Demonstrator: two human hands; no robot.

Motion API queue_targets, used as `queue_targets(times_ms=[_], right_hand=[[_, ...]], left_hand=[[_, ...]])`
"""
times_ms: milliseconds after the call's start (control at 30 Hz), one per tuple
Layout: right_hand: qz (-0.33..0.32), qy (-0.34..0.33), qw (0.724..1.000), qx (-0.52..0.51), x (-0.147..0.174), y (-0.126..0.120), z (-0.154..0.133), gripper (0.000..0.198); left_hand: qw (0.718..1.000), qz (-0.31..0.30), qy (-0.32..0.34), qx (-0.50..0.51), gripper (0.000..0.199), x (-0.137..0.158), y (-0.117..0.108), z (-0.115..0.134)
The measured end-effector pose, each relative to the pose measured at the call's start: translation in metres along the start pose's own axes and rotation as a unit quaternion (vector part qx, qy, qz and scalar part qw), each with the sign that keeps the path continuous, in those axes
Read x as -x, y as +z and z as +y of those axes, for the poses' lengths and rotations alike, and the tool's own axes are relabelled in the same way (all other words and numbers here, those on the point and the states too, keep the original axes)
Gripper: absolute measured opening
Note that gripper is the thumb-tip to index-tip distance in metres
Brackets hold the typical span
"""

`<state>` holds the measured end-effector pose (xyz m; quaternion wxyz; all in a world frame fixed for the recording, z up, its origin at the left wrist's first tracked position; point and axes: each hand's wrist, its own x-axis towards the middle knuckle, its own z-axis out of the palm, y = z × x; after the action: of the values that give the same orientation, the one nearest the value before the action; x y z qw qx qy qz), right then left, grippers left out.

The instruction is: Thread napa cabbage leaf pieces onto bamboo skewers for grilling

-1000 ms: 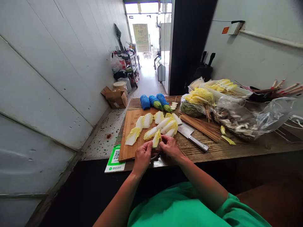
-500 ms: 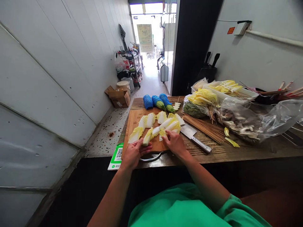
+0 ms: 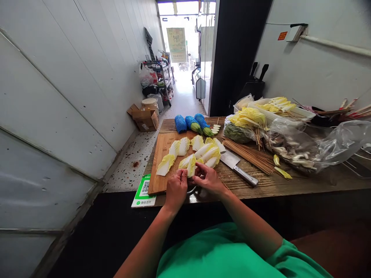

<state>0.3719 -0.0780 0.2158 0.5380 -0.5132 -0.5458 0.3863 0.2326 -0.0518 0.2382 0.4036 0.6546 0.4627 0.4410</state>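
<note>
My left hand (image 3: 176, 188) is closed, pinching the lower end of a folded napa cabbage leaf (image 3: 191, 168) above the near edge of the wooden cutting board (image 3: 162, 181). My right hand (image 3: 210, 179) meets it from the other side, its thumb and fingertips closed at the leaf's right edge. The fingertips partly hide the leaf's base. More pale yellow and white cabbage leaves (image 3: 165, 165) lie across the board, with several heaped just beyond my right hand. To the right rests a cleaver (image 3: 246, 176), its blade partly on the board.
Bamboo skewers (image 3: 249, 154) lie bundled right of the cleaver. Beyond the board are green vegetables in blue foam nets (image 3: 191, 122). Bagged mushrooms (image 3: 298, 154) and a white tray of cabbage (image 3: 303, 113) fill the right side. A green QR card (image 3: 143, 197) lies at the near left.
My left hand has moved right with the leaf, bringing it up against my right hand. The leaf now stands more upright between both hands' fingers.
</note>
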Motion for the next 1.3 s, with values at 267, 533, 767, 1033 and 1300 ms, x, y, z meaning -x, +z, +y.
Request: queue_targets(times_ms=[267, 533, 767, 1033, 1300], right_hand=[[0.029, 0.012, 0.999, -0.035, -0.007, -0.004, 0.004, 0.027], [0.124, -0.014, 0.986, 0.112, -0.015, -0.027, 0.005, 0.024], [0.002, 0.174, 0.929, -0.325, -0.024, -0.035, 0.008, 0.022], [-0.075, 0.253, 0.825, -0.500, -0.025, -0.021, 0.003, 0.018], [0.072, 0.106, 0.893, -0.432, -0.035, -0.031, 0.004, 0.019]], left_hand=[[0.999, -0.002, 0.031, -0.029, 0.008, 0.003, 0.005, 0.004], [0.964, -0.097, -0.178, 0.169, 0.031, -0.011, -0.011, -0.004], [0.994, -0.023, -0.011, -0.106, 0.026, -0.019, -0.021, -0.019], [0.977, 0.005, 0.169, -0.127, 0.043, -0.011, -0.002, -0.018], [0.982, -0.057, -0.069, 0.168, 0.058, -0.020, -0.017, -0.013]])
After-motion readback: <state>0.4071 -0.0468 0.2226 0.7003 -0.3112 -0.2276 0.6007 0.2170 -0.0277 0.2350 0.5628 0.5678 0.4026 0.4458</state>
